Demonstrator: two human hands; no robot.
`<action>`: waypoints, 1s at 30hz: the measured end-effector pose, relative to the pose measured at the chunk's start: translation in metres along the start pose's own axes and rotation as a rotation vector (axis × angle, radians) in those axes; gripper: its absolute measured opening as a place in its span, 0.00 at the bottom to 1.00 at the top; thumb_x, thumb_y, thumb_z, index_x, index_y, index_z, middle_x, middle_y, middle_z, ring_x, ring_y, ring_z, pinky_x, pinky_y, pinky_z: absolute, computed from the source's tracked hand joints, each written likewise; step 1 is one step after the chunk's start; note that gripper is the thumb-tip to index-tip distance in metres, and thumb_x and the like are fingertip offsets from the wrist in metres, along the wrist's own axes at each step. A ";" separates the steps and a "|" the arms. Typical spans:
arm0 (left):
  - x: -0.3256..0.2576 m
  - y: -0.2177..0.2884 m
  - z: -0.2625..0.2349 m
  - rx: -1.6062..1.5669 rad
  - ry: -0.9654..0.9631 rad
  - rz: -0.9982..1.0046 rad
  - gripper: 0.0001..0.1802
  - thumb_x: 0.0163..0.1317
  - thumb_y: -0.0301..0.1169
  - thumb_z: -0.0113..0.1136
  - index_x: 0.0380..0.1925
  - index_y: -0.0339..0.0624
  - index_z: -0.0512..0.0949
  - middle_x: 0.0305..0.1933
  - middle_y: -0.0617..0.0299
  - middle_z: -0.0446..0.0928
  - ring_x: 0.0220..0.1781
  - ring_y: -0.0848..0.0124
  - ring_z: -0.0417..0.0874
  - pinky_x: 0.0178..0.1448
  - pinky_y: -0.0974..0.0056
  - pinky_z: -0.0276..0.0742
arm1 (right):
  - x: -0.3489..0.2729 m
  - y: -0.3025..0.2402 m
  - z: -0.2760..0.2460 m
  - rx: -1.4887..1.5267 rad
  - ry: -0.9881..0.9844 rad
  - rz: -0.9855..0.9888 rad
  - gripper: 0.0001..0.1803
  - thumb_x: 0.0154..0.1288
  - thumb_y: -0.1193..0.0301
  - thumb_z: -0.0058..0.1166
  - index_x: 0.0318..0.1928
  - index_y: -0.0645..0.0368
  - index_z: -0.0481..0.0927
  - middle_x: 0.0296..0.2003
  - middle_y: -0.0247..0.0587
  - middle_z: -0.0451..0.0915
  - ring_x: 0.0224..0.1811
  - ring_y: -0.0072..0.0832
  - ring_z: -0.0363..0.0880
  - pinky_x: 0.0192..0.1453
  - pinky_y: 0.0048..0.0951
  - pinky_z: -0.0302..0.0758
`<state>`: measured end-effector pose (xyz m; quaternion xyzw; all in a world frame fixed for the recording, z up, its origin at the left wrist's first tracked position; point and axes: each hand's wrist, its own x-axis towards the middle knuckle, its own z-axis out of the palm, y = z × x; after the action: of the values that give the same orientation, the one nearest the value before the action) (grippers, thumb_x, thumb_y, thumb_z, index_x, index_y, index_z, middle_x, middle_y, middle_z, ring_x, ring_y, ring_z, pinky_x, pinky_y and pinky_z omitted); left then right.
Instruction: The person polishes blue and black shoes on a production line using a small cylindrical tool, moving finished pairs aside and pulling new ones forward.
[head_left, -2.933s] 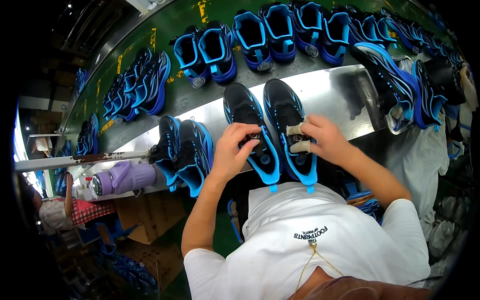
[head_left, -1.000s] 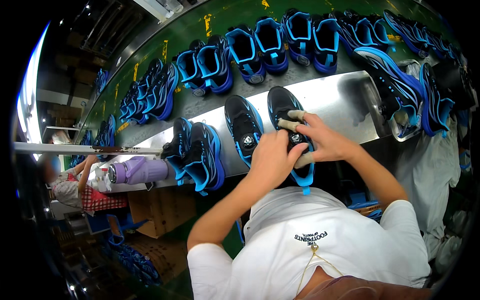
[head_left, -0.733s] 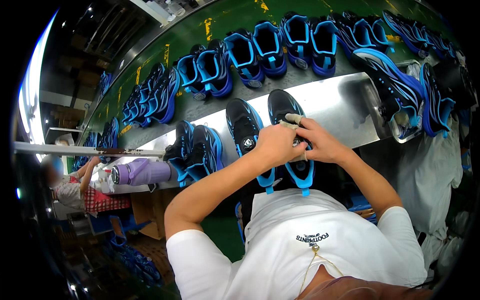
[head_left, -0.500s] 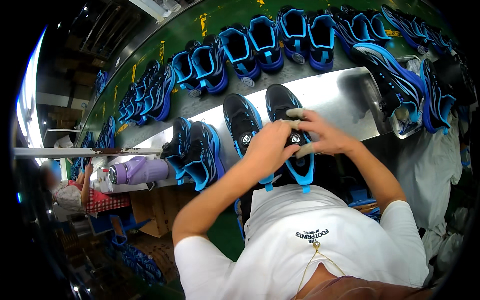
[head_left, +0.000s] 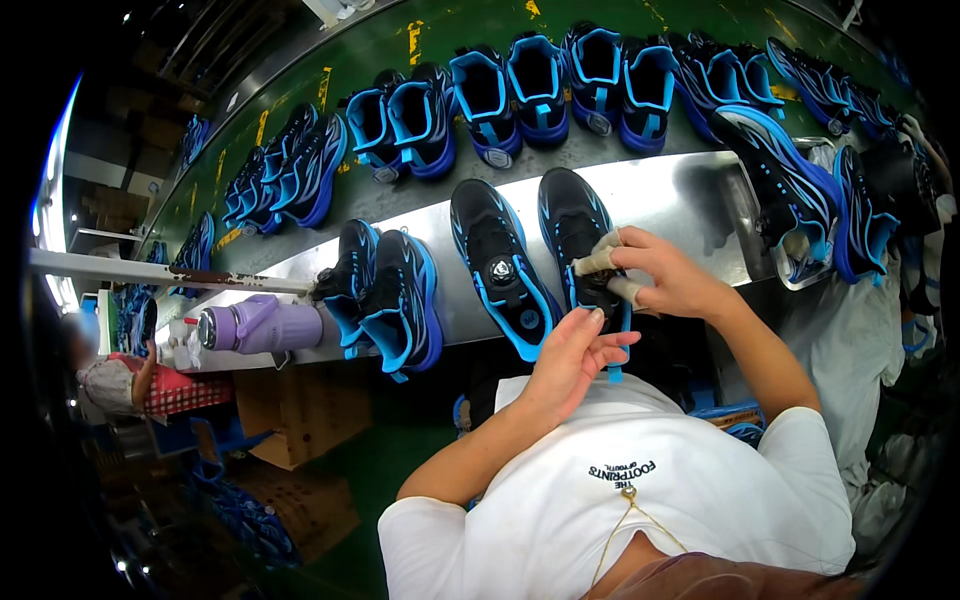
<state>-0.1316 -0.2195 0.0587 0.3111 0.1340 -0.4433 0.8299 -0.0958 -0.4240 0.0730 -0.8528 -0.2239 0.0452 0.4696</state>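
Note:
Two black sports shoes with blue trim lie side by side on the metal bench, toes away from me. My right hand [head_left: 680, 278], with pale covers on its fingertips, grips the right shoe [head_left: 572, 205] around the dial and tongue, which the fingers partly hide. At that shoe's heel opening is my left hand [head_left: 568, 368], palm turned up and fingers apart, holding nothing I can see. The left shoe [head_left: 488, 222] stands untouched beside it, a round dial on its tongue and its insole showing. Another pair of shoes [head_left: 405, 290] sits further left.
A metal bench [head_left: 660, 185] runs under the shoes. Beyond it, a row of similar shoes [head_left: 535, 90] stands on a green surface. More shoes [head_left: 785, 175] lean on a tray at right. At left are a purple bottle [head_left: 265, 325], a pole [head_left: 170, 272] and another person [head_left: 125, 385].
My left hand has drawn back from the right shoe's dial toward its heel, and its fingers have spread. My right hand stays at the same shoe. The left shoe is now fully uncovered.

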 end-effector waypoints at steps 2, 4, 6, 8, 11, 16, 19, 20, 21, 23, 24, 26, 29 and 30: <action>0.000 -0.003 0.000 -0.009 0.002 0.025 0.13 0.75 0.31 0.47 0.53 0.35 0.71 0.50 0.56 0.76 0.54 0.62 0.81 0.48 0.67 0.80 | 0.001 -0.017 -0.011 0.030 -0.003 0.165 0.21 0.55 0.72 0.64 0.52 0.55 0.83 0.39 0.38 0.72 0.42 0.30 0.72 0.48 0.30 0.72; 0.000 -0.003 0.005 -0.005 0.017 0.052 0.12 0.74 0.30 0.48 0.51 0.36 0.72 0.49 0.57 0.76 0.55 0.62 0.81 0.49 0.66 0.80 | -0.001 -0.023 -0.009 -0.113 0.059 0.214 0.22 0.54 0.70 0.66 0.51 0.56 0.82 0.41 0.39 0.75 0.41 0.31 0.74 0.45 0.30 0.73; -0.001 -0.005 0.007 -0.008 0.025 0.057 0.10 0.74 0.30 0.48 0.49 0.36 0.72 0.48 0.57 0.75 0.55 0.62 0.80 0.50 0.66 0.80 | -0.001 -0.011 0.005 -0.153 0.072 0.191 0.22 0.54 0.70 0.66 0.52 0.56 0.82 0.41 0.40 0.76 0.40 0.31 0.74 0.44 0.30 0.73; 0.000 -0.004 0.005 -0.017 0.026 0.051 0.08 0.73 0.29 0.49 0.48 0.37 0.72 0.47 0.58 0.75 0.56 0.61 0.80 0.51 0.66 0.80 | 0.002 -0.009 0.007 -0.098 0.074 0.183 0.22 0.53 0.70 0.67 0.51 0.56 0.82 0.39 0.41 0.77 0.40 0.31 0.75 0.43 0.30 0.72; 0.001 -0.005 0.008 -0.034 0.038 0.069 0.07 0.73 0.28 0.49 0.46 0.38 0.72 0.46 0.59 0.74 0.57 0.61 0.79 0.52 0.66 0.80 | -0.001 -0.005 0.000 0.021 0.104 0.080 0.22 0.54 0.71 0.66 0.52 0.55 0.82 0.38 0.42 0.76 0.41 0.36 0.76 0.45 0.33 0.74; 0.006 -0.008 0.007 -0.041 0.034 0.084 0.10 0.73 0.28 0.49 0.50 0.37 0.71 0.49 0.60 0.74 0.59 0.61 0.78 0.52 0.66 0.79 | -0.002 -0.014 -0.005 0.002 0.054 0.235 0.21 0.55 0.72 0.64 0.52 0.55 0.83 0.33 0.38 0.72 0.38 0.31 0.72 0.44 0.31 0.71; 0.008 -0.010 0.008 -0.054 0.020 0.100 0.13 0.73 0.28 0.48 0.54 0.36 0.70 0.51 0.60 0.73 0.60 0.62 0.77 0.53 0.65 0.79 | -0.002 -0.009 -0.004 0.008 0.022 0.242 0.19 0.56 0.72 0.64 0.50 0.55 0.85 0.32 0.37 0.71 0.38 0.30 0.72 0.43 0.31 0.70; 0.008 -0.011 0.008 -0.060 0.013 0.106 0.14 0.73 0.28 0.48 0.55 0.36 0.69 0.52 0.60 0.73 0.61 0.62 0.77 0.53 0.65 0.79 | -0.002 -0.007 -0.003 0.009 0.007 0.243 0.18 0.56 0.72 0.64 0.49 0.55 0.85 0.32 0.37 0.71 0.38 0.30 0.72 0.43 0.31 0.70; 0.010 -0.011 0.007 -0.049 0.012 0.105 0.14 0.72 0.28 0.48 0.55 0.36 0.69 0.53 0.60 0.73 0.61 0.62 0.77 0.54 0.65 0.78 | -0.001 -0.004 -0.002 -0.082 0.005 0.217 0.19 0.56 0.71 0.64 0.50 0.53 0.85 0.32 0.38 0.72 0.39 0.32 0.73 0.43 0.32 0.71; 0.013 -0.008 0.004 -0.028 0.017 0.118 0.14 0.72 0.28 0.48 0.55 0.37 0.70 0.54 0.59 0.74 0.61 0.63 0.77 0.55 0.64 0.78 | 0.005 0.000 0.003 -0.263 -0.008 0.148 0.20 0.56 0.70 0.64 0.52 0.48 0.85 0.33 0.39 0.74 0.40 0.37 0.74 0.45 0.34 0.73; 0.014 -0.010 0.005 -0.038 0.001 0.114 0.15 0.73 0.29 0.48 0.56 0.35 0.69 0.53 0.58 0.75 0.58 0.63 0.78 0.52 0.65 0.79 | 0.004 0.000 0.003 -0.301 -0.012 0.143 0.21 0.55 0.69 0.65 0.52 0.48 0.85 0.34 0.39 0.74 0.42 0.37 0.74 0.46 0.34 0.73; 0.016 -0.011 0.003 -0.062 -0.017 0.122 0.18 0.73 0.30 0.48 0.58 0.33 0.69 0.51 0.57 0.77 0.52 0.65 0.82 0.46 0.67 0.81 | 0.003 0.001 -0.002 -0.370 -0.030 0.115 0.23 0.53 0.68 0.66 0.53 0.47 0.85 0.36 0.40 0.75 0.44 0.39 0.74 0.48 0.35 0.73; 0.000 0.020 0.003 0.542 -0.040 -0.059 0.18 0.73 0.31 0.48 0.58 0.31 0.72 0.47 0.55 0.80 0.39 0.67 0.85 0.32 0.70 0.79 | 0.010 0.009 -0.021 -0.266 -0.101 0.065 0.24 0.52 0.65 0.68 0.53 0.48 0.85 0.40 0.41 0.76 0.47 0.40 0.74 0.53 0.36 0.73; -0.008 0.025 0.003 0.819 0.001 0.133 0.18 0.72 0.30 0.52 0.58 0.33 0.75 0.42 0.55 0.81 0.29 0.70 0.84 0.22 0.70 0.73 | 0.013 0.012 -0.023 -0.134 -0.097 0.160 0.26 0.52 0.63 0.69 0.54 0.47 0.84 0.44 0.42 0.76 0.48 0.38 0.75 0.55 0.36 0.73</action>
<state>-0.1160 -0.2056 0.0747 0.6236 -0.0733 -0.4055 0.6644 -0.0730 -0.4420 0.0777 -0.8942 -0.1800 0.1087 0.3951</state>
